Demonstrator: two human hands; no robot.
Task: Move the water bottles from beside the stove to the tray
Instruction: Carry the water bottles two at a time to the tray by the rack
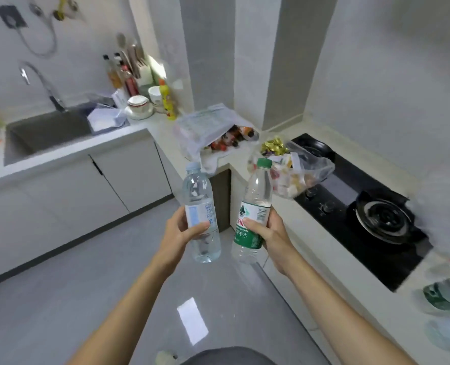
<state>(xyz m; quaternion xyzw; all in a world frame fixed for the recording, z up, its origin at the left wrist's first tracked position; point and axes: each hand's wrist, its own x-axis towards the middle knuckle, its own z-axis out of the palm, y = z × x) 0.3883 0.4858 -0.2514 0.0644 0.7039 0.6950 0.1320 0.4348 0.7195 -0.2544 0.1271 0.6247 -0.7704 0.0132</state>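
Observation:
My left hand (181,233) grips a clear water bottle with a pale blue cap and white-blue label (201,206), held upright over the floor. In my right hand (268,233) is a second clear bottle with a green cap and green label (253,214), also upright, close beside the first. Both hang in the air in front of the counter corner. More water bottles (447,293) lie blurred on the counter at the right edge, beside the black stove (363,206). No tray is clearly recognisable in view.
A clear bag of snacks (292,169) sits at the stove's left end, and a white plastic bag of packets (213,130) lies on the corner counter. At the left are a sink (47,133) with a tap, a clear plastic box (105,119), bowls and condiment bottles.

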